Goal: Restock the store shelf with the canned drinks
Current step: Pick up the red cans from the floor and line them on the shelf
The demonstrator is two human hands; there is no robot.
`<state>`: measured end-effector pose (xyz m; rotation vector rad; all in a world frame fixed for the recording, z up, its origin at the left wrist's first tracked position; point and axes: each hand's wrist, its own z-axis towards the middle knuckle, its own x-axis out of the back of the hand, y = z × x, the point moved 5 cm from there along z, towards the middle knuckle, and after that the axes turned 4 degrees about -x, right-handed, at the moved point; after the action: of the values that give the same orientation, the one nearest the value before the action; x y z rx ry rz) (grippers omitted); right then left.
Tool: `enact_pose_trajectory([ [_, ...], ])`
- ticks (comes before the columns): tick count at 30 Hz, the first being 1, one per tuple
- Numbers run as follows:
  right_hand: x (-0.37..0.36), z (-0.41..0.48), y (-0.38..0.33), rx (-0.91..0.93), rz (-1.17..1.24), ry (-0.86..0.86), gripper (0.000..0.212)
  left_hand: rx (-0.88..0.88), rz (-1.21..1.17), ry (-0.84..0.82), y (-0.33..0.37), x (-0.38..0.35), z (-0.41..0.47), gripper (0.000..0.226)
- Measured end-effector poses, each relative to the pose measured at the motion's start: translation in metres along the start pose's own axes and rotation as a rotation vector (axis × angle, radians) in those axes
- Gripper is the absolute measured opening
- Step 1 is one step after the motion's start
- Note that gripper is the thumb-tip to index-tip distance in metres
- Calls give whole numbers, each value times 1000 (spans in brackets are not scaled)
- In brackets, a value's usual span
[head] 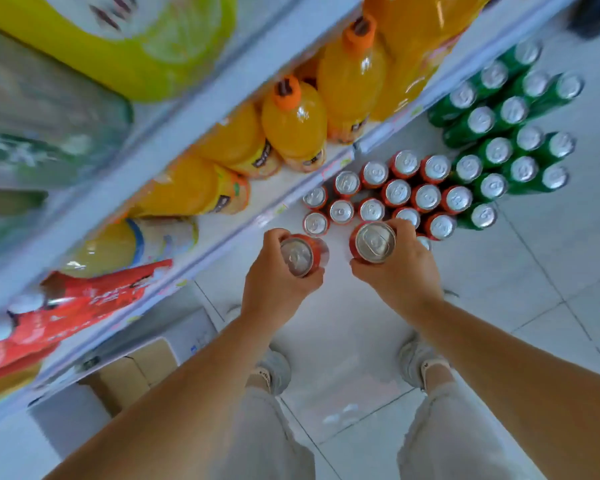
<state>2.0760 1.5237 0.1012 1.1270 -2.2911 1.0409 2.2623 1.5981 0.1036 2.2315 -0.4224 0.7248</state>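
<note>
In the head view, the left hand has its fingers curled round the side of a red aluminium drink can with a silver lid. The right hand grips a second red aluminium can the same way, leaving the lid bare. Both cans are held above the near edge of a block of red silver-topped cans standing on the pale tiled floor, with a block of green cans just beyond it to the right. Each held can points its long axis roughly at the camera, lid up, though the left one leans a little. The white metal shelf, carrying orange plastic juice bottles, lies to the left of both hands. The left hand is nearer, just beside the shelf's front lip, so the placing likely goes leftward, with that hand leading.
</note>
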Motion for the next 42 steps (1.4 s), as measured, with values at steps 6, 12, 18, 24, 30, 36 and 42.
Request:
enact_pose_trajectory([
  [6, 156, -135, -128, 144, 106, 45, 62, -132, -115, 96, 128, 160, -120, 64],
  [12, 278, -286, -242, 406, 253, 132, 56, -382, -181, 306, 233, 314, -249, 61],
  [18, 340, -413, -341, 759, 440, 117, 59, -509, -283, 576, 292, 441, -365, 78],
  [24, 357, -501, -441, 1040, 475, 41, 51, -638, -411, 814, 287, 540, -439, 70],
  [30, 333, -561, -543, 1251, 333, -6, 55, -677, -575, 1035, 240, 617, -480, 60],
  [36, 261, -577, -636, 1345, 129, 10, 54, -580, -601, 1201, 181, 663, -507, 62],
  [42, 208, -568, -687, 1286, 99, 19, 61, -489, -564, 1254, 149, 691, -521, 57],
])
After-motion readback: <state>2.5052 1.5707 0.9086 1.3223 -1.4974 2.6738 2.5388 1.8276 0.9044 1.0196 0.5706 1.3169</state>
